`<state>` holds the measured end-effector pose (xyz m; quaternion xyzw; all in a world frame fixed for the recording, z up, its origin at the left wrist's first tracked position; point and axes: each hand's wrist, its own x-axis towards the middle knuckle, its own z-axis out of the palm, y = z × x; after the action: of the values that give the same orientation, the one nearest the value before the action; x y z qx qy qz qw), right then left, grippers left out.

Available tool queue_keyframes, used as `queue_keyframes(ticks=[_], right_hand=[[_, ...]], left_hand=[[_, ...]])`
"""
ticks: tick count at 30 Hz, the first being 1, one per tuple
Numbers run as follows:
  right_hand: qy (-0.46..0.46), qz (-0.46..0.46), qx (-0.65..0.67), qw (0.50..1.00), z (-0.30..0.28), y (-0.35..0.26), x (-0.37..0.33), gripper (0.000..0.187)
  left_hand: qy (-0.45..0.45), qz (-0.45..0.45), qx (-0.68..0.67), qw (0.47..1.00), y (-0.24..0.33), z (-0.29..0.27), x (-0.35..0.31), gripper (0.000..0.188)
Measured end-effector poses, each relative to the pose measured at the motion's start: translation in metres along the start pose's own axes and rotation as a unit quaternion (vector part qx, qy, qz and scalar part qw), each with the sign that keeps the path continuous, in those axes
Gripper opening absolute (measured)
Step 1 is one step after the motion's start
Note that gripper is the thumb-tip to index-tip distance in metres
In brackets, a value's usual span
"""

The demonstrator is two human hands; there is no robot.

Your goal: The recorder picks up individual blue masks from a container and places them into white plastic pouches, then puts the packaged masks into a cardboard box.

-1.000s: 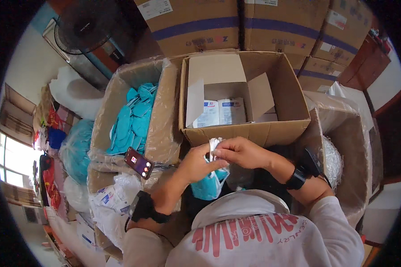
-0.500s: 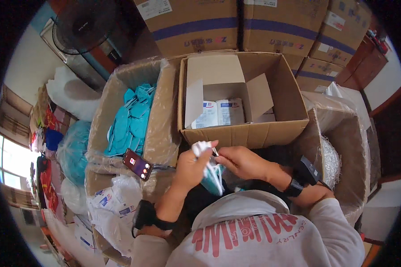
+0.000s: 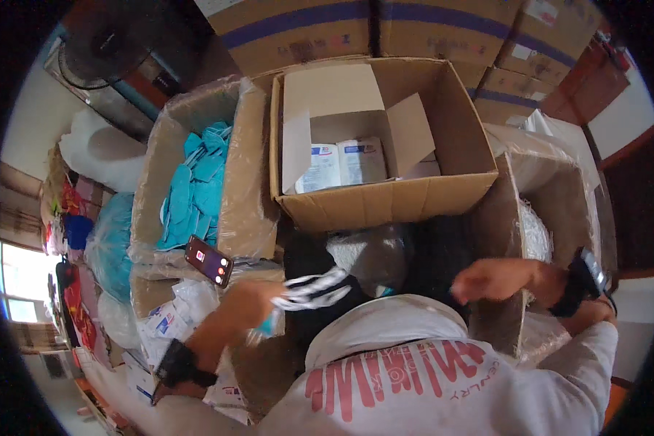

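Observation:
My left hand (image 3: 248, 304), blurred, has swung out over the lower-left carton and is closed on white straps (image 3: 316, 289). The straps trail in loops to its right, over my dark trousers. A teal piece (image 3: 270, 324) shows just below that hand; whether it is joined to the straps I cannot tell. My right hand (image 3: 490, 280) is apart from the left, beside the right carton (image 3: 519, 291). Its fingers look bent but are smeared, and I see nothing in them. White stringy material (image 3: 536, 232) lies inside that carton.
A plastic-lined carton of flat teal pieces (image 3: 196, 189) stands at left, with a phone (image 3: 208, 260) on its near edge. Ahead, an open carton (image 3: 385, 203) holds white packets (image 3: 341, 163). Printed white bags (image 3: 171, 316) fill the lower-left carton. Cartons (image 3: 298, 43) are stacked behind.
My hands were together at the middle over white straps and a teal piece. They have parted: the left moved left and down with the straps, the right moved right. The view shifted slightly.

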<state>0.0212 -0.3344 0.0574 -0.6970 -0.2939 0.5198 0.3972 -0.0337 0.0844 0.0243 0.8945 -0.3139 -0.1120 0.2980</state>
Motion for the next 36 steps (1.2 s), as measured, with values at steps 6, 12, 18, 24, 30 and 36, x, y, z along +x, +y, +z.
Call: queue_keyframes(ticks=[6,12,18,24,30,36], right_hand=[[0.163,0.060,0.389,0.905,0.003,0.063,0.042,0.023],[0.298,0.138,0.481,0.813,0.024,0.129,0.144,0.031],[0.328,-0.009,0.322,0.888,0.016,0.077,0.167,0.048],[0.086,-0.299,0.219,0.925,0.009,-0.037,0.161,0.072],[-0.039,-0.192,0.246,0.949,0.005,-0.039,0.169,0.041],[0.384,-0.448,-0.113,0.799,0.006,-0.056,0.162,0.025]], left_hand=[[-0.073,-0.156,-0.022,0.985,-0.002,-0.008,0.046,0.030],[-0.062,-0.178,-0.050,0.981,0.013,-0.008,0.086,0.043],[-0.038,-0.159,-0.094,0.982,0.013,-0.014,0.102,0.051],[0.046,-0.170,-0.206,0.962,0.012,-0.023,0.109,0.040],[0.137,-0.180,-0.338,0.914,0.004,-0.024,0.103,0.035],[0.274,-0.218,-0.132,0.927,-0.004,-0.013,0.103,0.050]])
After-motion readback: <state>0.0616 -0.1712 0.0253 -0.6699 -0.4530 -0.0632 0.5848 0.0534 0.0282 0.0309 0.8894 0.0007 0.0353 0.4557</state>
